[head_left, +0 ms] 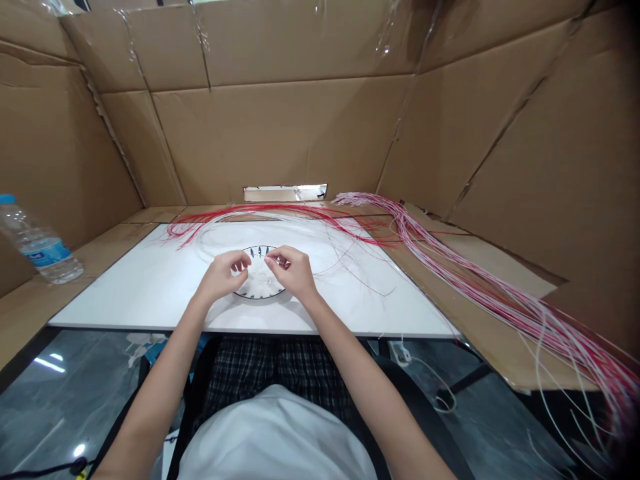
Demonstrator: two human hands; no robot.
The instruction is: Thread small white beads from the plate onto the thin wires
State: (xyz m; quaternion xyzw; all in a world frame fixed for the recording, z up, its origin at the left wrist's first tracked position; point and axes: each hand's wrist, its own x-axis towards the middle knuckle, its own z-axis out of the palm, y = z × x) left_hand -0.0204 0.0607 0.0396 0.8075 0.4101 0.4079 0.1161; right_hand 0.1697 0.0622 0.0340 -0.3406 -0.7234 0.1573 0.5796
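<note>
I had both hands low over the plate, and the step in hand seemed to be close fingertip work between them. My left hand (pixel 226 272) was half curled, its fingers bent round toward the thumb; my right hand (pixel 294 268) had thumb and forefinger brought close together, as if in a pinch. Whether either had hold of anything, I cannot tell: whatever might have been between the tips was too small to make out. The two hands faced each other, near but apart.

To my judgement, the next move called for steady wrists and small, exact finger movements, with the tips staying above the plate so that nothing light dropped outside it.

The plate (pixel 249 289) sat on the white worktop (pixel 150 293), straight in front of me and partly covered by my hands. It looked round and pale, with a thin dark edge and dark pointed marks spaced along the rim. Small clear bits (pixel 269 282) seemed to lie in it, though their shapes were lost to me. Behind it, red strands (pixel 260 208) curved along the back of the worktop, and a pink-and-white bundle (pixel 450 270) ran down the right side.
</note>
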